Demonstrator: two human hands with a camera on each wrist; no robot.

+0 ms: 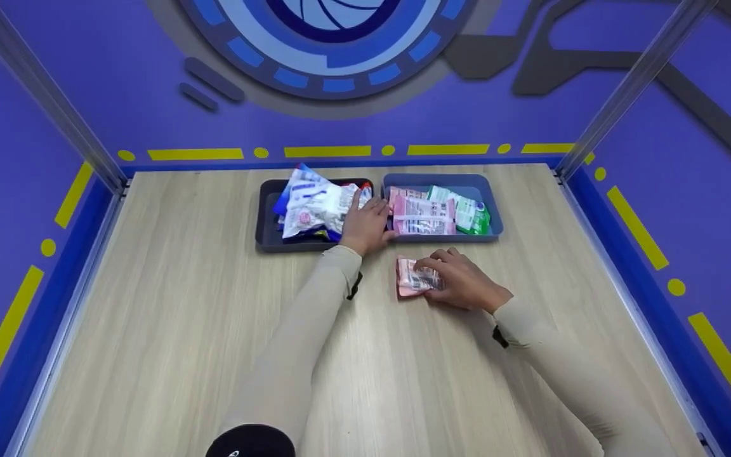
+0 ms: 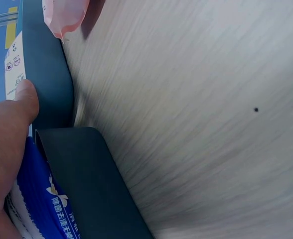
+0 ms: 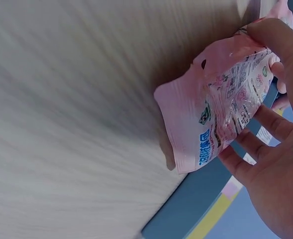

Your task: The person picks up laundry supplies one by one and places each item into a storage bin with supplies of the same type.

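Note:
My right hand (image 1: pixel 467 281) grips a pink packet (image 3: pixel 201 114) with printed labels, low over the table in front of the right tray. In the right wrist view, the thumb lies along one side of the packet and the fingers along the other. My left hand (image 1: pixel 365 225) rests with straight fingers on the white packets (image 1: pixel 316 206) at the right side of the dark grey tray (image 1: pixel 267 238). Its thumb (image 2: pixel 28 97) reaches across to the blue-grey tray (image 1: pixel 495 222). A blue packet (image 2: pixel 47 199) shows below that hand in the left wrist view.
Pink packets (image 1: pixel 426 219) and a green-and-white packet (image 1: pixel 467 209) lie in the blue-grey tray. Both trays stand side by side at the back of the wooden table (image 1: pixel 181 317). Blue-purple panels (image 1: pixel 689 158) with yellow markings enclose the table at the back and sides.

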